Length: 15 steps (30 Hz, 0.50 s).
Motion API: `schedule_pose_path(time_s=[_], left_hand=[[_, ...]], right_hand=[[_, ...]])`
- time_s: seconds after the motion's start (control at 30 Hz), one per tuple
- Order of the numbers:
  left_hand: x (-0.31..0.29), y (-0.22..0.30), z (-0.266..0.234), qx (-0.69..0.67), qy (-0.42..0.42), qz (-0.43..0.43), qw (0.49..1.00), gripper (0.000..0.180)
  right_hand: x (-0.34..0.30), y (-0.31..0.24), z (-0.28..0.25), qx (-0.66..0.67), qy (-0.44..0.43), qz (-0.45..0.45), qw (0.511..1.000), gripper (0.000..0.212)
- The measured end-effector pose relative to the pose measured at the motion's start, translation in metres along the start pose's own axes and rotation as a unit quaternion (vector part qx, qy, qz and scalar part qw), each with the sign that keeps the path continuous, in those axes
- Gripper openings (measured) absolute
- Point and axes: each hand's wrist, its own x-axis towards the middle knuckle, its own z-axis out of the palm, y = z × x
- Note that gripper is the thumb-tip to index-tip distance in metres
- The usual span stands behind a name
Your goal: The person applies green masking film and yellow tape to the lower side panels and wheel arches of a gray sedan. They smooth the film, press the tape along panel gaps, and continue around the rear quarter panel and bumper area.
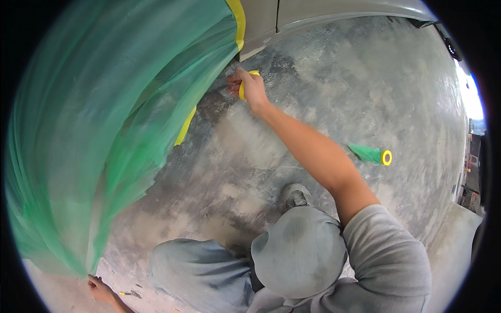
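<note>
Thin green masking film [68,130] hangs in folds over the left side, with yellow tape [239,23] along its upper right edge. At the lower left, the fingers of my left hand [100,288] pinch the film's bottom edge. My right arm reaches forward, and my right hand [251,89] is beside the film's right edge, below the car's body panel [258,26]. A band of yellow tape [242,92], apparently a roll, shows at its palm and fingers; the hand covers part of it. Another yellow tape strip [186,127] runs along the film's loose edge.
A roll of green masking film [369,154] with a yellow end lies on the stained concrete floor [407,94] to the right. My bent knees [300,253] and a shoe [296,197] are at the lower middle. A small yellow-and-dark item [130,294] lies near my left hand.
</note>
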Motion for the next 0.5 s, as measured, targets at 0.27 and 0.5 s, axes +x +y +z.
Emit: schedule_pose_path(time_s=[0.27,0.5], left_hand=[[-0.030,0.018,0.007,-0.058,-0.017,-0.069,0.996,0.049],[0.007,-0.015,-0.018,0.024,0.033,-0.018,0.999,0.053]], right_hand=[[-0.056,0.001,0.055,0.007,-0.123,-0.049,0.991,0.031],[-0.005,0.020,0.034,-0.033,0.058,0.024,0.998,0.020]])
